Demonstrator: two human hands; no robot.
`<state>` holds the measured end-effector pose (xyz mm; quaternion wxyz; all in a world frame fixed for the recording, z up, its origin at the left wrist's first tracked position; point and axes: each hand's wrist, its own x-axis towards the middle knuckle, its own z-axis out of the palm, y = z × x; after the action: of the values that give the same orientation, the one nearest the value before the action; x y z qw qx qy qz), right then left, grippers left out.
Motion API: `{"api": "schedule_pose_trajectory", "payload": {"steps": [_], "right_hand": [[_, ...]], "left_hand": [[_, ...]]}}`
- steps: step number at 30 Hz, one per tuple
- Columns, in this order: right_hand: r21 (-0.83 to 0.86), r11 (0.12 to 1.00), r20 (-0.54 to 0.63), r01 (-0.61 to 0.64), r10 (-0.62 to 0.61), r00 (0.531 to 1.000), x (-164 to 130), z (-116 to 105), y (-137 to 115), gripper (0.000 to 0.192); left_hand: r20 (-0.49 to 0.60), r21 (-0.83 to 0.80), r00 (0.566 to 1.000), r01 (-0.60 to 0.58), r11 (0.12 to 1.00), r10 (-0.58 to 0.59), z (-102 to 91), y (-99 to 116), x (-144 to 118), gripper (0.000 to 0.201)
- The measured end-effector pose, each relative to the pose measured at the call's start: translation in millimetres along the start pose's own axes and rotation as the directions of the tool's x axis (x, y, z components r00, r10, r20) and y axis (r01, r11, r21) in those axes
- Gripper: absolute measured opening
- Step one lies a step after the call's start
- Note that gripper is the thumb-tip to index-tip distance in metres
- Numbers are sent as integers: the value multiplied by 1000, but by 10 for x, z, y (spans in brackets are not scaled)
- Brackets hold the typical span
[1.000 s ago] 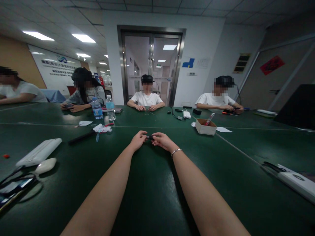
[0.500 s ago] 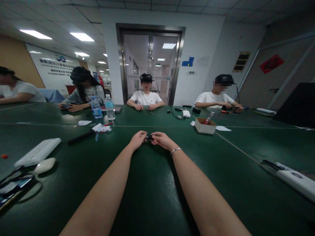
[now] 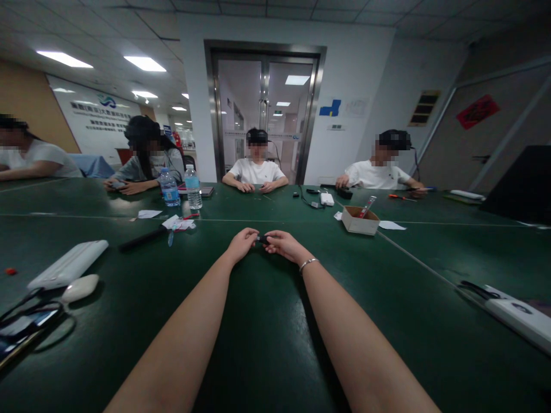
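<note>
A small black object (image 3: 262, 239) with a lighter, metallic-looking left end sits between my two hands, just above or on the green table (image 3: 267, 321). It is too small to name. My left hand (image 3: 243, 245) pinches the lighter end with thumb and fingers. Closed on the black end is my right hand (image 3: 284, 246), with a silver bracelet (image 3: 309, 264) at its wrist. My fingers cover part of the object at both sides.
Right of my hands stands a small cardboard box (image 3: 360, 222) with a red-and-clear item. Two water bottles (image 3: 193, 188), a black stick-like item (image 3: 142, 238) and papers lie left. Nearer are a white case (image 3: 69, 264) and a phone (image 3: 28, 330). Several people sit around the table.
My hands and the small black object hold nearly the same place. Across the table, the person at the right has moved one hand to a black item on the tabletop.
</note>
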<state>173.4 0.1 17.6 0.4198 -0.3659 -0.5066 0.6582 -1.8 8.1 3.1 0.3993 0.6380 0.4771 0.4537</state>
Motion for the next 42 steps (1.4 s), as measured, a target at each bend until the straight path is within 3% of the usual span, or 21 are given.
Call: {"api": "schedule_pose_trajectory", "payload": {"steps": [42], "right_hand": [[42, 999, 15, -3, 2, 1000, -12, -9, -11, 10]], "left_hand": [[52, 2, 998, -25, 1000, 25, -13, 4, 1, 31]]}}
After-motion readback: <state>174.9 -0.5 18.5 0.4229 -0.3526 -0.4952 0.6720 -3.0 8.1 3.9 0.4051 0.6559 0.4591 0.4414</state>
